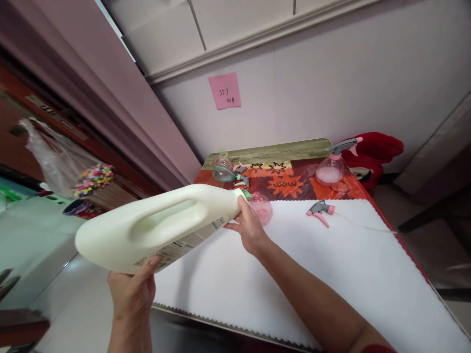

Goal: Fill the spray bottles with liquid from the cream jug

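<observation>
A large cream-white detergent jug (176,211) is held nearly on its side, its neck pointing right over the table. My left hand (134,289) grips it from below near its base, thumb on the label. Around the neck closes my right hand (252,225), just below the green spout. Right at the spout stands a pink clear spray bottle (262,210) without its trigger head; I cannot tell whether anything flows. To the right on the white mat lies a grey and pink trigger sprayer head (322,212) with its thin tube.
A pink-tinted spray bottle (330,169) with its trigger on stands at the back right. Clear and green bottles (222,170) lie at the back left beside more trigger heads (241,180). The white mat (294,274) covers the table's front. A pink note (224,91) is on the wall.
</observation>
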Demonstrator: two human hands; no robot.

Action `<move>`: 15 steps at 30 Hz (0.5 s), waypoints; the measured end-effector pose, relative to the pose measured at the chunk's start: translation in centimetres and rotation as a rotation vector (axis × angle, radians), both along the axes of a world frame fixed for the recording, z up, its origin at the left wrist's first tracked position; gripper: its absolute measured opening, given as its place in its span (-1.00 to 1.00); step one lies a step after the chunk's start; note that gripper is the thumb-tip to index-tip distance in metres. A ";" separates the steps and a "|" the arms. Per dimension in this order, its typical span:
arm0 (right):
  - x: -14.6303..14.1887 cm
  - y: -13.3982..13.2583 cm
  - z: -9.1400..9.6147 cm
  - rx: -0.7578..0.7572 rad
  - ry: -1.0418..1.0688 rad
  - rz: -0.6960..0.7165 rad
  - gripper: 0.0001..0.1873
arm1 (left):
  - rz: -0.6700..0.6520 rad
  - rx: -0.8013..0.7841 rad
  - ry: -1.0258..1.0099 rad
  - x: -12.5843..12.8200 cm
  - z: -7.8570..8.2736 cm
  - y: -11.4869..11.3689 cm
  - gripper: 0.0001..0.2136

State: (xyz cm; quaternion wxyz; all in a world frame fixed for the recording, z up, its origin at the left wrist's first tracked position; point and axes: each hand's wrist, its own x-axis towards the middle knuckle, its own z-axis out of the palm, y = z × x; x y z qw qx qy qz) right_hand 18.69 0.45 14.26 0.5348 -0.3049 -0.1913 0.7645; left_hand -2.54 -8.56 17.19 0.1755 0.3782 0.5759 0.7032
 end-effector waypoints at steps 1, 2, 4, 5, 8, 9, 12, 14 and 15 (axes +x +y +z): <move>0.0 0.0 0.0 0.002 0.001 0.000 -0.55 | 0.003 0.000 -0.002 0.0 0.0 0.0 -0.52; 0.0 0.0 0.0 0.004 0.003 0.000 -0.54 | 0.006 -0.003 -0.005 0.1 0.0 0.0 -0.51; 0.0 0.0 -0.1 0.003 0.005 -0.004 -0.54 | 0.004 -0.015 -0.007 0.2 0.1 0.0 -0.52; 0.0 0.0 -0.1 0.001 0.004 -0.007 -0.54 | 0.001 -0.020 -0.008 0.2 0.1 0.0 -0.52; 0.0 0.0 -0.2 -0.004 -0.002 -0.008 -0.54 | -0.001 -0.018 -0.014 0.3 0.3 0.0 -0.50; 0.0 0.0 -0.2 -0.005 -0.001 -0.007 -0.54 | 0.002 -0.018 -0.014 0.3 0.3 0.0 -0.50; 0.0 0.0 -0.1 -0.007 0.005 -0.003 -0.54 | -0.001 -0.022 0.006 0.2 0.4 0.0 -0.53; 0.0 0.0 0.0 -0.002 0.007 -0.002 -0.54 | -0.010 -0.020 0.025 0.1 0.4 -0.1 -0.55; 0.1 0.0 0.1 0.001 0.008 -0.001 -0.54 | -0.012 -0.019 0.032 0.1 0.4 -0.1 -0.55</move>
